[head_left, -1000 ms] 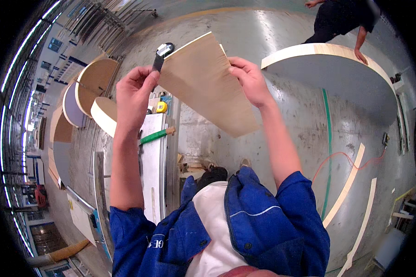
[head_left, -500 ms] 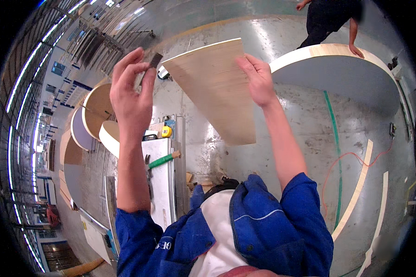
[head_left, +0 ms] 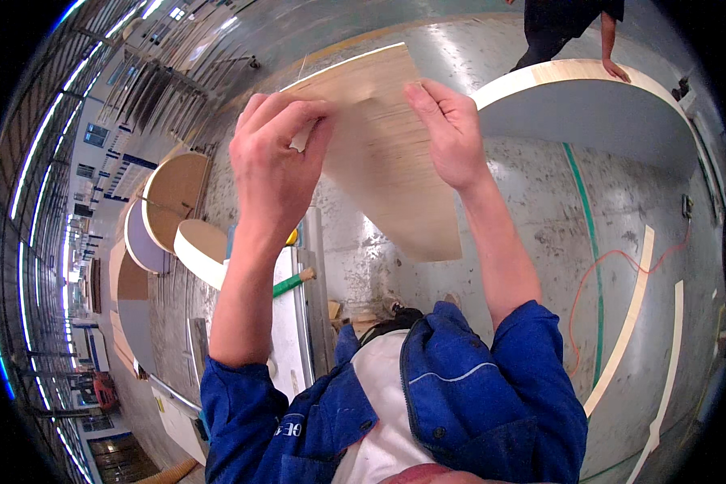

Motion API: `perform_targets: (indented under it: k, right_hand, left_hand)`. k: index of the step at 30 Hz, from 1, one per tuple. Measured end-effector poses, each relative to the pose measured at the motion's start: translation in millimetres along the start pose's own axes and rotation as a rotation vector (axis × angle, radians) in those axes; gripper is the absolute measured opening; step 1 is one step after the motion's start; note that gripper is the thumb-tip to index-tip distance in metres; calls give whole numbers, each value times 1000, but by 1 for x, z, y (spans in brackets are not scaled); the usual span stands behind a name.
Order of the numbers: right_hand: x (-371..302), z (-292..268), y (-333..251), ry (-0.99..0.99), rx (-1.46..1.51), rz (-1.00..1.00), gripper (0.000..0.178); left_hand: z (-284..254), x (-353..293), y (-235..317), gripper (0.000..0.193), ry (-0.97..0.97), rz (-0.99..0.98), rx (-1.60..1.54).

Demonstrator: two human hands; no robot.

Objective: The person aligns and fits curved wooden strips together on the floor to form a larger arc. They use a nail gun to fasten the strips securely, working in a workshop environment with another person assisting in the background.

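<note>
The right hand [head_left: 453, 139] is pinching the wood sheet [head_left: 395, 165]; the left hand [head_left: 276, 153], now nearer, is pressing together, contents unclear.

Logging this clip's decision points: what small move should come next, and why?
Probably steady the wood-grained sheet with the left hand at its left edge: only the right hand clearly grips it, while the left hand overlaps its face, contact unclear.
</note>
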State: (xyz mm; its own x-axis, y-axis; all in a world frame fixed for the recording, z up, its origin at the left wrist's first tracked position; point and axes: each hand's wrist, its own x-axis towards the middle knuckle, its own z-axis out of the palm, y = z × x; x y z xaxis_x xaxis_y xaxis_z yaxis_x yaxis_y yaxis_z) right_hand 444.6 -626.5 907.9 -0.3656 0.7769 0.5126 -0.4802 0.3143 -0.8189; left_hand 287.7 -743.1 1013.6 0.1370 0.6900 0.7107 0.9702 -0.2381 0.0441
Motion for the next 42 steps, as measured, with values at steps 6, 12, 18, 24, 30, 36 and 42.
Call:
perform_targets:
  k: [6, 12, 18, 24, 30, 36, 42]
  right_hand:
    - [0, 11, -12, 57, 48, -32, 38]
    - [4, 15, -10, 43, -16, -95, 35]
    - [6, 15, -23, -21, -151, -42, 30]
    - [8, 20, -38, 39, -113, -26, 33]
    - [10, 27, -42, 61, -79, -44, 35]
    - [3, 38, -44, 101, -95, -43, 34]
    - [-4, 48, -42, 161, -131, -64, 36]
  left_hand:
    - [-16, 14, 13, 12, -223, -113, 16]
    - [-16, 18, 17, 8, -259, -62, 94]
    - [-20, 18, 18, 10, -255, -22, 134]
    - [-19, 12, 21, 8, -123, -137, 87]
    - [-12, 5, 22, 11, 23, -288, -84]
    - [-3, 3, 18, 12, 110, -437, -201]
    - [6, 0, 13, 12, 154, -540, -377]
